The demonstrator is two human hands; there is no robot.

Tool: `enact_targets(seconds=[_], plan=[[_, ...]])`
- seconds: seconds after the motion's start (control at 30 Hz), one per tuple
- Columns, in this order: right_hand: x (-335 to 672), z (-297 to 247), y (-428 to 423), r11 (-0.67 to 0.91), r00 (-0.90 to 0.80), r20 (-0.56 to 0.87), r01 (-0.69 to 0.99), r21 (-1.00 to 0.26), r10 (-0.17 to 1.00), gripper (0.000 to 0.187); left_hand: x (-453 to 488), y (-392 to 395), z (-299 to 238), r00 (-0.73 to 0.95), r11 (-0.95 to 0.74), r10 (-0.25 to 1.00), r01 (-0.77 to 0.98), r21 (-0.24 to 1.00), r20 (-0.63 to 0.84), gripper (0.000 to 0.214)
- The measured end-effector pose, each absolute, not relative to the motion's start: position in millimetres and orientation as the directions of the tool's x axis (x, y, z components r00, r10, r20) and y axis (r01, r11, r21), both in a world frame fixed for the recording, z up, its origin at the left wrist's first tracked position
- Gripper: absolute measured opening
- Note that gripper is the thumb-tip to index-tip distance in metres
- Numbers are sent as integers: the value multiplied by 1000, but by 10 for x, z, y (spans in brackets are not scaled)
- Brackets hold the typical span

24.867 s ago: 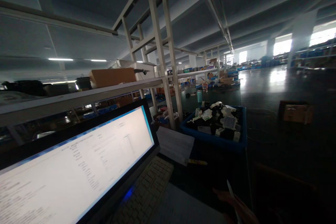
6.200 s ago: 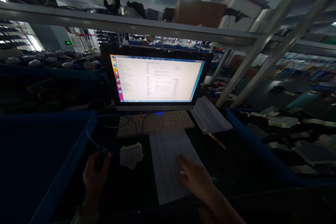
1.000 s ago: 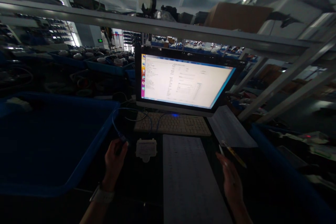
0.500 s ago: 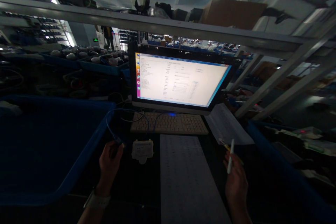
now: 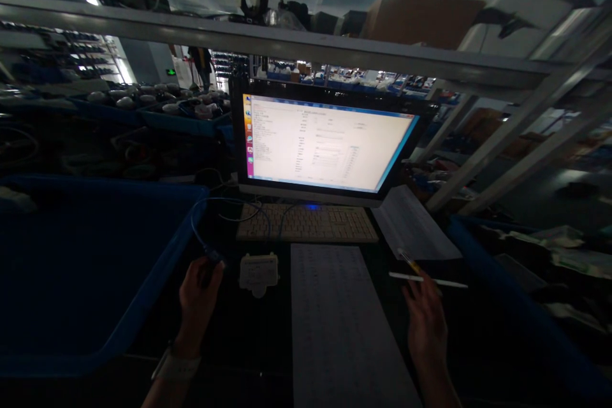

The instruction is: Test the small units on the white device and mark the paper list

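My left hand (image 5: 198,301) grips the plug end of a blue cable (image 5: 201,236) that loops back toward the keyboard (image 5: 306,224). Just right of that hand lies a small white device (image 5: 259,271). My right hand (image 5: 424,325) rests right of a long printed sheet (image 5: 337,319), fingers spread, its fingertips at a white pen (image 5: 428,280) lying crosswise on the dark bench. A yellow pen (image 5: 410,261) lies just behind it. The lit monitor (image 5: 325,146) stands behind the keyboard.
A large blue tray (image 5: 95,268) fills the left side, and another blue bin (image 5: 516,325) holding devices runs along the right. A second paper (image 5: 411,226) lies right of the keyboard. A metal shelf rail (image 5: 287,44) crosses overhead with boxes on it.
Half a second ago my right hand held the white pen upright; now the pen lies flat on the bench and the fingers have opened. My left hand still holds the cable plug.
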State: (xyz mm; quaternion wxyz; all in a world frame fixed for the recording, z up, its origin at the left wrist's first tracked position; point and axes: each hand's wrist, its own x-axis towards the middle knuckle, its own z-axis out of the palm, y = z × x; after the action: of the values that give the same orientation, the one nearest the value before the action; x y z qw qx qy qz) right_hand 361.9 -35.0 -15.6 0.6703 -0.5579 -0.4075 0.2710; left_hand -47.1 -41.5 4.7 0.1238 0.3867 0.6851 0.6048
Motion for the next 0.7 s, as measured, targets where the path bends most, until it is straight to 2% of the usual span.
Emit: enact_targets(seconds=[0.27, 0.43, 0.57, 0.7], plan=[[3642, -210, -361, 244, 466, 295, 168, -955, 834, 70, -474, -419, 32, -655, -51, 683, 397, 916, 322, 36], [3644, -211, -356, 241, 473, 273, 128, -962, 838, 73, -482, -414, 8, -658, -47, 679, 404, 914, 326, 37], [3666, -243, -348, 232, 453, 301, 202, -951, 839, 75, -452, -416, 68, -656, -54, 683, 393, 918, 321, 36], [3676, -251, -338, 265, 428, 310, 162, -950, 849, 73, -430, -424, 133, -646, -53, 691, 402, 914, 324, 34]])
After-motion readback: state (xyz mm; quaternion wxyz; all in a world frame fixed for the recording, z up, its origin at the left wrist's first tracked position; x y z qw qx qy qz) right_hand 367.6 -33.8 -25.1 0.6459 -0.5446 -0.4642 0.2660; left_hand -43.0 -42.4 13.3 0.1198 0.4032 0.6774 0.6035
